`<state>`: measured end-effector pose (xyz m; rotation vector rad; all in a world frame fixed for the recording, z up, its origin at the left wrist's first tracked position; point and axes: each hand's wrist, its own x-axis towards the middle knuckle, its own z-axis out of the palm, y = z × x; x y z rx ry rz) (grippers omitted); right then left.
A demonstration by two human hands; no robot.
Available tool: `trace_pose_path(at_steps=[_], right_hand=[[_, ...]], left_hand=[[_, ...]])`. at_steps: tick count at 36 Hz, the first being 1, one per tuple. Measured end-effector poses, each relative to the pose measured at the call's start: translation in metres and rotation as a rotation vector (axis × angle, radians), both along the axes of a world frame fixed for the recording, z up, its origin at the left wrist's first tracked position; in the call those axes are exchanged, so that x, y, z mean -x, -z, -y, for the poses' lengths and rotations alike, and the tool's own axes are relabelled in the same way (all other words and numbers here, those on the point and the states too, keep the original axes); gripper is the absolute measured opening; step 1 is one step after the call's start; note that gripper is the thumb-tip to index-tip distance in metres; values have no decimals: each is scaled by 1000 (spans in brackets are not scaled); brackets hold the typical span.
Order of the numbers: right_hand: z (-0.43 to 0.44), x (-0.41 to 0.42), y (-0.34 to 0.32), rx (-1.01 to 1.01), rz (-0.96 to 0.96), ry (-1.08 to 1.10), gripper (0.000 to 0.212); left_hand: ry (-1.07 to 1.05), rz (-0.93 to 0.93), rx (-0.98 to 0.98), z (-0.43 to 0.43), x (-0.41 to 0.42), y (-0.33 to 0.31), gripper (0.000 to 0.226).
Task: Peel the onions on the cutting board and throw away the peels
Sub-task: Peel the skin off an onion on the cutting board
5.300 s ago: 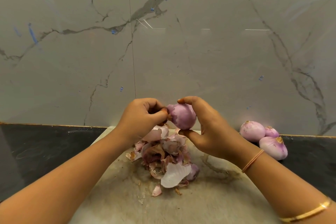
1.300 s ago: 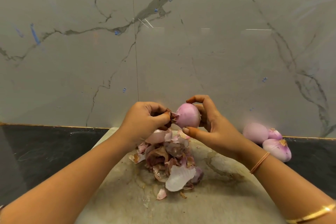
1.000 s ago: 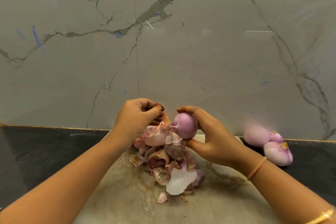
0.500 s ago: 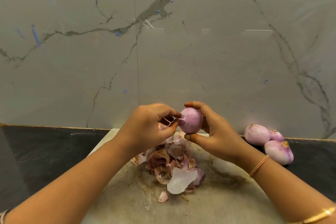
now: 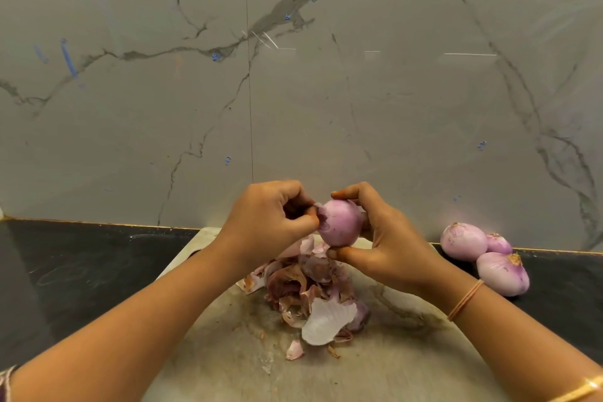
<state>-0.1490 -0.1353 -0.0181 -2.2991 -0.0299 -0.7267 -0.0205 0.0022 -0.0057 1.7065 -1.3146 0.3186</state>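
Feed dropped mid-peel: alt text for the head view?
The right hand holds a purple onion over the cutting board; the left hand pinches a peel flap on it. Peels lie piled below, three onions on the counter right.

purple onion (image 5: 341,222) held above peel pile (image 5: 310,284) on cutting board (image 5: 228,352), three peeled onions (image 5: 463,240) right

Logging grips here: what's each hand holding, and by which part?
Right hand grips the onion by its top and bottom; left hand pinches a skin flap at its side.

a thin tan band (image 5: 465,300) and gold bangle (image 5: 577,393) circle the right forearm.
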Motion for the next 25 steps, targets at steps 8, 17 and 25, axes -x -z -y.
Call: trace_pose_path(at_steps=[8,17,25], right_hand=[[0,0,1,72,61,11,61],[0,2,-1,34,122,-3,62],[4,1,-2,119,119,41,63]], left_hand=[[58,-617,59,5,5,-7,10],[-121,-647,84,4,-21,1,13],[-86,-284,57,1,-7,-1,23]])
